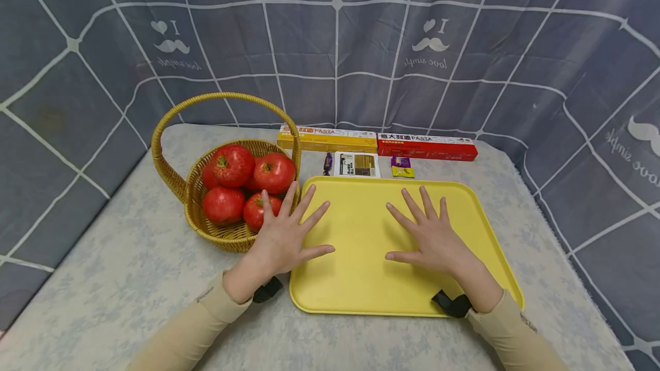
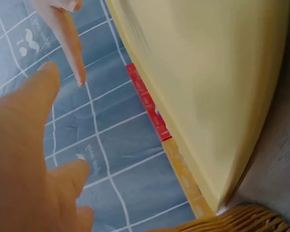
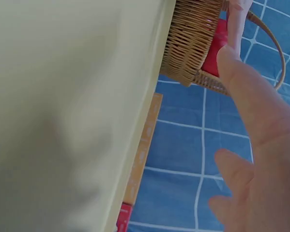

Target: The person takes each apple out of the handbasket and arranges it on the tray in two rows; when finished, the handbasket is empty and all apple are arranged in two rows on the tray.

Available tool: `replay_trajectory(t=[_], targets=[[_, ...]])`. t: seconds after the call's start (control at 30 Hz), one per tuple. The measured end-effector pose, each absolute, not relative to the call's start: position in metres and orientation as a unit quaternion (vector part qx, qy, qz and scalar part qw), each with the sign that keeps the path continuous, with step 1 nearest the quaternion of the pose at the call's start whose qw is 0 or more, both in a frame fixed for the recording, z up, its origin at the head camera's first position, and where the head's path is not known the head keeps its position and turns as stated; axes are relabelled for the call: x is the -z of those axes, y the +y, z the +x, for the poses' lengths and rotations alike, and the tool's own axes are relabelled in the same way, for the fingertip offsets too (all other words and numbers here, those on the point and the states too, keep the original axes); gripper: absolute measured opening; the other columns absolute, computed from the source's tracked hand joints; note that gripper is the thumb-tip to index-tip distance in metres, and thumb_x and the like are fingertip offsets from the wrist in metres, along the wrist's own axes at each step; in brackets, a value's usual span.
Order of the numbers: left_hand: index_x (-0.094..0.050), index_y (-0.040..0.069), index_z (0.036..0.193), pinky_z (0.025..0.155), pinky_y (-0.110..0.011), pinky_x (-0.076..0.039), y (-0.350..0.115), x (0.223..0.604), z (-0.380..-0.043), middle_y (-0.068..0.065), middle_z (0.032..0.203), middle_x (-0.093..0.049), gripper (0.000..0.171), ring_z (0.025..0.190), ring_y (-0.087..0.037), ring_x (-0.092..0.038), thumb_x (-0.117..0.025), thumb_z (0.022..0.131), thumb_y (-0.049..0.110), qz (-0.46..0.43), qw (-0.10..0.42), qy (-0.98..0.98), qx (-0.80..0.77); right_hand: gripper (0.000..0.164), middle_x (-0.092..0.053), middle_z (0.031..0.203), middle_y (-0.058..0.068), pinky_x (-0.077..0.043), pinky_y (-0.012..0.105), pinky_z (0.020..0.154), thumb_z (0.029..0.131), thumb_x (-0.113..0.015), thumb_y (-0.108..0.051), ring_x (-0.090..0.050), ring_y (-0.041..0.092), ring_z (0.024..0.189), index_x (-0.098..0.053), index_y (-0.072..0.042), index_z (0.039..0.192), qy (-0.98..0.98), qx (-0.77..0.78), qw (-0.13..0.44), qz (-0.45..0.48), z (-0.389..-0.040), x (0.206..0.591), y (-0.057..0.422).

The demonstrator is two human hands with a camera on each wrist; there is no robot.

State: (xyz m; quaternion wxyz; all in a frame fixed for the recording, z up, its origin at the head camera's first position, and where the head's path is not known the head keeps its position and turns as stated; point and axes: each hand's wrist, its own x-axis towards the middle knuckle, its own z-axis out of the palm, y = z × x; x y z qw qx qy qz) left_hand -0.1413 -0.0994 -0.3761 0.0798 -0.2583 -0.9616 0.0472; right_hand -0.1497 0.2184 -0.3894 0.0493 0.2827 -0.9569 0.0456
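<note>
My left hand (image 1: 281, 239) is spread with its fingers straight, over the left edge of a yellow tray (image 1: 361, 285) and beside a wicker basket (image 1: 247, 244). It holds nothing. Several round red fruits (image 1: 224, 205) fill the basket, one partly hidden behind the left fingers. Over the tray's right half, my right hand (image 1: 435, 242) is also spread, holding nothing. In the left wrist view the left hand (image 2: 19, 145) appears above the tray's level, with the right hand's fingers (image 2: 69, 43) beyond. The right wrist view shows the right hand (image 3: 268, 140) likewise.
Along the back lie a yellow pasta box (image 1: 330, 142) and a red pasta box (image 1: 428, 149). In front of them are a white printed packet (image 1: 357, 165), a purple wrapped sweet (image 1: 327, 164), and small purple (image 1: 400, 161) and yellow packets (image 1: 403, 172). A grey checked curtain (image 1: 309, 39) surrounds the table.
</note>
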Motion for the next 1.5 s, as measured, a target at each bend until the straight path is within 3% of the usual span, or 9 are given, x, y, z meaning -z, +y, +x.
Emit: replay_trajectory(t=[0.17, 0.4, 0.67, 0.83, 0.97, 1.1, 1.3, 1.4, 1.5], targets=[[-0.024, 0.032, 0.150, 0.100, -0.073, 0.008, -0.111, 0.361, -0.134, -0.005, 0.158, -0.004, 0.082, 0.141, -0.035, 0.008, -0.031, 0.082, 0.078, -0.277, 0.083, -0.957, 0.006, 0.094, -0.001, 0.157, 0.009, -0.007, 0.066, 0.107, 0.076, -0.053, -0.075, 0.004, 0.040, 0.140, -0.021, -0.028, 0.151, -0.950, -0.111, -0.001, 0.292, -0.149, 0.385, 0.215], [-0.029, 0.025, 0.149, 0.103, -0.070, 0.006, -0.148, 0.344, -0.119, -0.004, 0.158, 0.000, 0.084, 0.142, -0.035, 0.006, -0.037, 0.083, 0.076, -0.294, 0.158, -0.942, 0.035, 0.090, -0.004, 0.157, 0.001, -0.023, 0.055, 0.110, 0.078, -0.053, -0.072, -0.006, 0.027, 0.143, -0.012, -0.038, 0.150, -0.927, -0.186, -0.057, 0.321, -0.158, 0.373, 0.200], [-0.042, 0.017, 0.143, 0.107, -0.066, -0.005, -0.203, 0.351, -0.116, -0.014, 0.155, -0.016, 0.076, 0.140, -0.038, -0.013, -0.041, 0.087, 0.069, -0.266, 0.309, -0.895, 0.181, 0.080, -0.023, 0.153, -0.005, -0.029, 0.047, 0.109, 0.084, -0.056, -0.062, -0.025, 0.015, 0.138, -0.018, -0.036, 0.149, -0.888, -0.268, -0.057, 0.368, -0.186, 0.358, 0.160], [-0.058, 0.001, 0.125, 0.109, -0.058, -0.019, -0.225, 0.372, -0.129, -0.025, 0.148, -0.026, 0.070, 0.135, -0.044, -0.025, -0.055, 0.086, 0.060, -0.234, 0.434, -0.829, 0.265, 0.075, -0.036, 0.146, -0.007, -0.040, 0.043, 0.101, 0.085, -0.062, -0.053, -0.042, 0.016, 0.127, -0.028, -0.030, 0.148, -0.857, -0.350, -0.052, 0.375, -0.203, 0.348, 0.127], [-0.061, -0.007, 0.115, 0.111, -0.053, -0.021, -0.237, 0.391, -0.136, -0.029, 0.147, -0.026, 0.070, 0.135, -0.045, -0.024, -0.060, 0.085, 0.056, -0.180, 0.487, -0.796, 0.310, 0.070, -0.039, 0.144, -0.007, -0.046, 0.039, 0.096, 0.086, -0.067, -0.042, -0.048, 0.018, 0.122, -0.034, -0.027, 0.145, -0.822, -0.428, -0.067, 0.370, -0.213, 0.345, 0.101], [-0.059, -0.009, 0.117, 0.113, -0.047, -0.020, -0.245, 0.403, -0.137, -0.022, 0.151, -0.019, 0.067, 0.139, -0.037, -0.019, -0.067, 0.083, 0.048, -0.116, 0.466, -0.789, 0.383, 0.070, -0.039, 0.145, -0.004, -0.049, 0.036, 0.091, 0.086, -0.070, -0.030, -0.054, 0.019, 0.116, -0.034, -0.021, 0.146, -0.797, -0.479, -0.063, 0.364, -0.223, 0.347, 0.078], [-0.052, -0.008, 0.126, 0.112, -0.032, -0.025, -0.250, 0.409, -0.133, -0.010, 0.155, -0.017, 0.045, 0.141, -0.022, -0.020, -0.067, 0.085, 0.003, -0.002, 0.343, -0.767, 0.542, 0.071, -0.051, 0.131, 0.006, -0.054, 0.029, 0.077, 0.084, -0.072, -0.028, -0.063, 0.010, 0.085, -0.037, -0.014, 0.144, -0.805, -0.481, -0.032, 0.346, -0.236, 0.354, 0.047], [-0.050, -0.009, 0.128, 0.109, -0.028, -0.029, -0.252, 0.412, -0.134, -0.010, 0.153, -0.022, 0.045, 0.140, -0.020, -0.022, -0.063, 0.085, -0.004, 0.028, 0.295, -0.739, 0.604, 0.073, -0.054, 0.121, 0.007, -0.054, 0.024, 0.073, 0.082, -0.074, -0.029, -0.061, 0.007, 0.073, -0.038, -0.014, 0.144, -0.817, -0.466, -0.019, 0.340, -0.240, 0.358, 0.034], [-0.051, -0.006, 0.129, 0.106, -0.023, -0.033, -0.255, 0.416, -0.137, -0.012, 0.150, -0.030, 0.045, 0.139, -0.019, -0.024, -0.064, 0.086, -0.004, 0.045, 0.269, -0.710, 0.649, 0.076, -0.050, 0.130, 0.006, -0.053, 0.022, 0.070, 0.080, -0.076, -0.027, -0.060, 0.007, 0.071, -0.037, -0.013, 0.144, -0.818, -0.464, -0.010, 0.340, -0.241, 0.362, 0.024]])
